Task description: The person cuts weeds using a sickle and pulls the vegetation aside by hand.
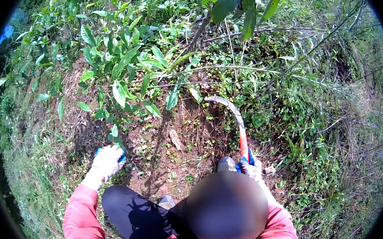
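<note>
My right hand [250, 167], in a white glove with blue on the palm side, grips the orange handle of a sickle [234, 111]. Its curved metal blade points away from me and bends left over low green plants. At the left, my left hand [109, 160], gloved the same way, has its fingers curled beside the lower leaves of a leafy shrub [119, 91]. Whether those fingers hold anything is hidden. Bare brown soil [167, 161] with small weeds lies between the hands.
Large leaves on a branch [248, 2] hang near the top. Thin arching stems [264, 69] cross ahead of the blade. Dense ground cover [312, 137] grows at the right. My shoes [226, 164] rest on the soil near my crouched legs.
</note>
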